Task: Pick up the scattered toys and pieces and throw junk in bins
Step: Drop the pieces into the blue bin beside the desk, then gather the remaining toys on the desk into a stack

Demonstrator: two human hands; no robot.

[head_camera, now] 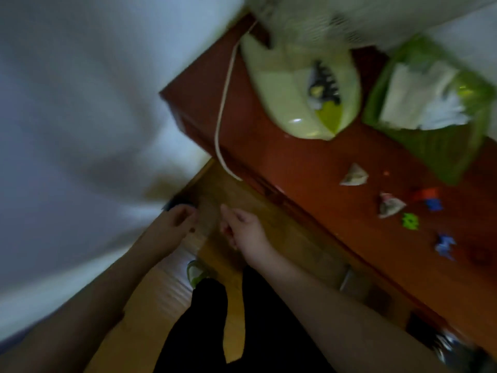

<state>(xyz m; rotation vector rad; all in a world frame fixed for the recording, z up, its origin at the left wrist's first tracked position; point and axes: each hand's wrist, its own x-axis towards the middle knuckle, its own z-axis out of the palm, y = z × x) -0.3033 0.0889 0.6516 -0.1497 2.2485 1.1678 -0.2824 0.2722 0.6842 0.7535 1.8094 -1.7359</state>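
Observation:
The view is blurred by motion. My left hand point(174, 220) and my right hand point(239, 228) reach out side by side over the wooden floor point(269, 224), fingers loosely curled. A faint pale translucent strip point(207, 224) lies between them; I cannot tell whether either hand holds it. Scattered on the red-brown cabinet top point(295, 170) to the right are two folded paper scraps point(353, 175) point(390, 205), a red-and-blue toy piece point(430, 197), a small green piece point(410, 220) and a blue piece point(445, 244).
A pale green fan base point(298, 90) with a white cord point(223, 117) hanging over the cabinet edge stands at the back, beside a green tissue pack point(430, 103). A white-sheeted bed point(80, 117) fills the left. My foot in a green shoe point(196, 273) stands on the floor.

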